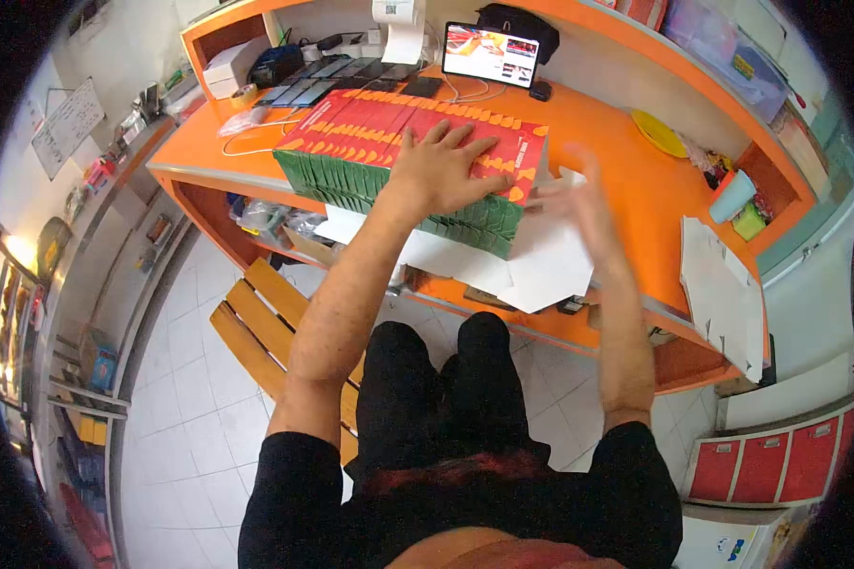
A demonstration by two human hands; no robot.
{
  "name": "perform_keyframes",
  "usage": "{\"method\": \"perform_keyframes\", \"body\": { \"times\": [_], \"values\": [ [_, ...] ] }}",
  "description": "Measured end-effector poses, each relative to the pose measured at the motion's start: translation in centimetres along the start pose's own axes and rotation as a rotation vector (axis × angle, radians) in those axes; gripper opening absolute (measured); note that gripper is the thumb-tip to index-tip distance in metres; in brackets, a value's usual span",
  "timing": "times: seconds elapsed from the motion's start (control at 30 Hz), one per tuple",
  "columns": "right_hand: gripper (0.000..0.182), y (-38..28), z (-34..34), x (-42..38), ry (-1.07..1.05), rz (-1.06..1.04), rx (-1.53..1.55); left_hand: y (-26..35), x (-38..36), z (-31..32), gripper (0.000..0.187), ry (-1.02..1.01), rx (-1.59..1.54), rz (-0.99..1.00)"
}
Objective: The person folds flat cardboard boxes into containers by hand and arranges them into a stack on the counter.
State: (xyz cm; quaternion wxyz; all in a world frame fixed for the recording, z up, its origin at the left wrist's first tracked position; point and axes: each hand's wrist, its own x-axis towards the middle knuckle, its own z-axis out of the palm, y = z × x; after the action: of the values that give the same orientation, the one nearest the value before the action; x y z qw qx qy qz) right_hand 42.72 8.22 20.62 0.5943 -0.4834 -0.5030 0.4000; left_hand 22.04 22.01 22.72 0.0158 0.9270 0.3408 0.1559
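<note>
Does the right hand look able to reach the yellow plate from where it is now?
Probably yes: between the blurred right hand and the yellow plate only the orange desktop shows, though some stretching seems needed.

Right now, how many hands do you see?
2: the left hand spread atop the row of red-and-green packets, the right hand blurred beside the row's right end.

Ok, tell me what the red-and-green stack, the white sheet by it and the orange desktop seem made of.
Red-and-green stack: probably paper or thin card, perhaps faintly glossy; printed faces, many layered edges.
White sheet: likely paper or card, matt; plain, with crisp corners.
Orange desktop: perhaps laminate or painted board, smooth; its even colour fits either.
</note>
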Motion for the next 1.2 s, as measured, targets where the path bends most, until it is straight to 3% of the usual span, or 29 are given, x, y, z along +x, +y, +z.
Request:
{"method": "perform_keyframes", "body": {
  "times": [0.07,0.17,0.23,0.27,0.37,0.57,0.67,0.8,1.07,1.2],
  "values": [
    [0.071,-0.6,-4.1,3.4,0.274,-0.187,-0.262,0.1,-0.2,-0.4,0.101,-0.028,0.002,0.002],
    [0.060,4.7,-8.9,9.2,0.187,-0.120,-0.665,0.7,-0.9,-1.6,0.120,-0.104,0.082,0.050],
    [0.044,8.2,-9.0,10.1,0.031,-0.128,-0.681,0.4,-0.8,-1.7,0.133,-0.143,0.147,0.101],
    [0.038,8.6,-8.9,10.8,-0.050,-0.139,-0.690,0.5,-0.8,-1.8,0.133,-0.131,0.126,0.085],
    [0.031,6.7,-9.4,10.8,-0.005,-0.043,-0.782,1.0,-0.9,-1.7,0.133,-0.105,0.091,0.050],
    [0.028,10.4,-8.7,12.5,-0.073,-0.082,-0.691,1.1,-0.9,-1.9,0.133,-0.113,0.107,0.072],
    [0.039,10.1,-6.3,12.6,0.024,0.019,-0.686,0.8,-0.8,-1.7,0.134,-0.105,0.103,0.091],
    [0.050,12.7,-4.5,14.5,0.051,-0.075,-0.374,0.8,-1.0,-1.9,0.135,-0.114,0.120,0.099],
    [0.052,10.7,-0.2,16.7,-0.105,-0.026,-0.185,0.7,-0.7,-1.9,0.132,-0.093,0.112,0.133],
    [0.054,10.7,0.0,16.9,-0.046,0.001,-0.134,1.3,-0.6,-1.8,0.133,-0.104,0.104,0.080]
  ]
}}
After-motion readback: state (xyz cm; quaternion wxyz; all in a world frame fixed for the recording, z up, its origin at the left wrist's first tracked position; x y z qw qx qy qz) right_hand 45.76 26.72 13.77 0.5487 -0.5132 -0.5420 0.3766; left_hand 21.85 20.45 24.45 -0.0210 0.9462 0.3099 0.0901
